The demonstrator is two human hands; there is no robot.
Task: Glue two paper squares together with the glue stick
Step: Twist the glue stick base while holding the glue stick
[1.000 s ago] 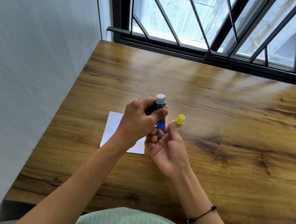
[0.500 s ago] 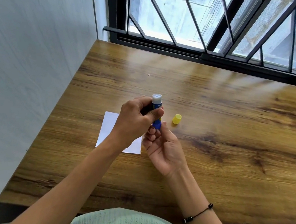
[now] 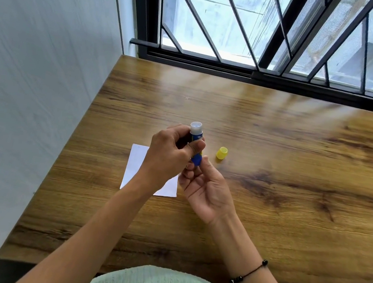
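Observation:
A blue glue stick [image 3: 196,135] with its white tip uncovered stands upright between both hands above the table. My left hand [image 3: 169,158] grips its body from the left. My right hand [image 3: 205,186], palm up, pinches its lower end with the fingertips. The yellow cap [image 3: 222,153] lies on the wooden table [image 3: 271,176] just right of the stick. White paper [image 3: 136,165] lies flat under my left hand, partly hidden; whether it is one square or two stacked I cannot tell.
A grey wall [image 3: 35,74] runs along the table's left edge. A barred window [image 3: 266,28] closes off the far edge. The near edge is at my body.
The yellow cap, at my right fingertips a second ago, now lies on the table. My right fingers have come back to the stick's lower end. The stick stays upright.

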